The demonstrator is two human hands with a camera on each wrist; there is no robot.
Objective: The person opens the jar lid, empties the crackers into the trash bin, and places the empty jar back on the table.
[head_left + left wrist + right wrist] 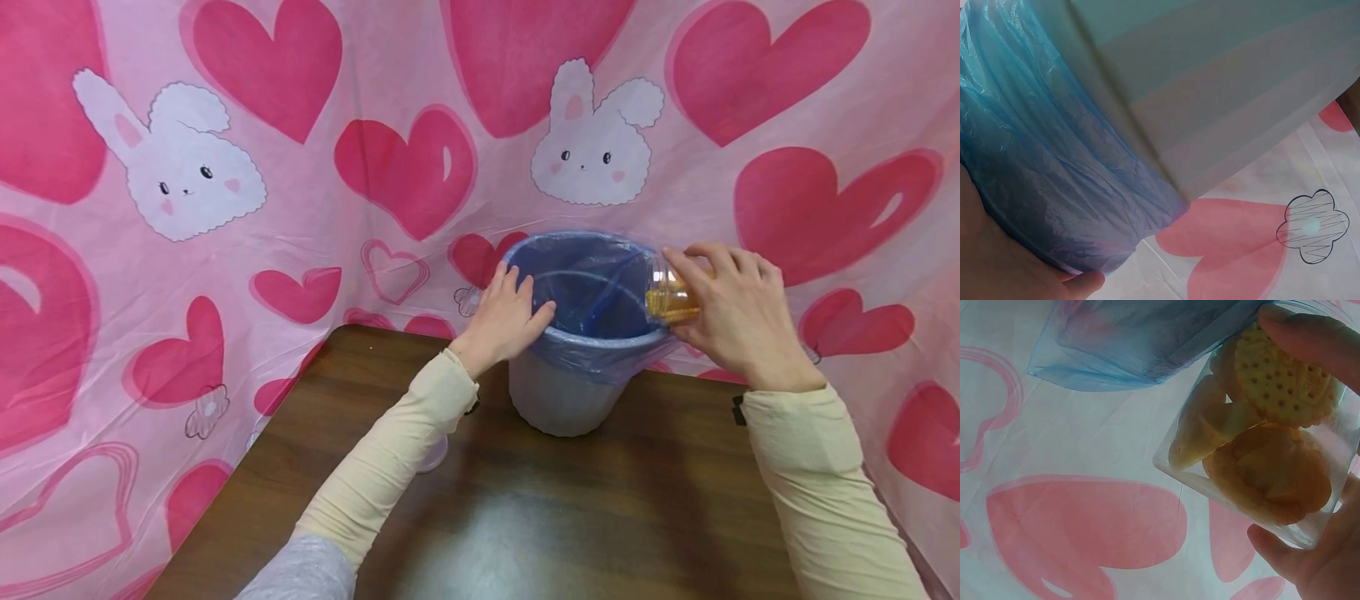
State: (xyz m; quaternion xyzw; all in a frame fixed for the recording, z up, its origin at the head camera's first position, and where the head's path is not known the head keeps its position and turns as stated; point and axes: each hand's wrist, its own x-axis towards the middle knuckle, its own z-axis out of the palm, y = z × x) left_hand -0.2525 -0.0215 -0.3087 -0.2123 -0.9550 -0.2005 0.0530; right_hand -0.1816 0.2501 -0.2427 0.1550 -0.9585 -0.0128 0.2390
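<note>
A whitish trash bin [566,396] with a light blue rim stands at the table's back, lined with a translucent blue bag [1054,137] folded over its edge. At the bin's left rim, my left hand [504,321] holds the edge, the thumb inside and the fingers outside. With my right hand [738,308] I grip a clear plastic jar [663,292], tipped sideways with its mouth end over the right rim. Inside the jar show a round holed biscuit [1282,378] and other golden-brown pieces [1266,472].
The dark wooden table [570,508] reaches toward me. A pale round piece [433,454] lies on it, partly hidden by my left sleeve. Close behind the bin hangs a pink cloth [405,50] with hearts and rabbits, which also runs along both sides.
</note>
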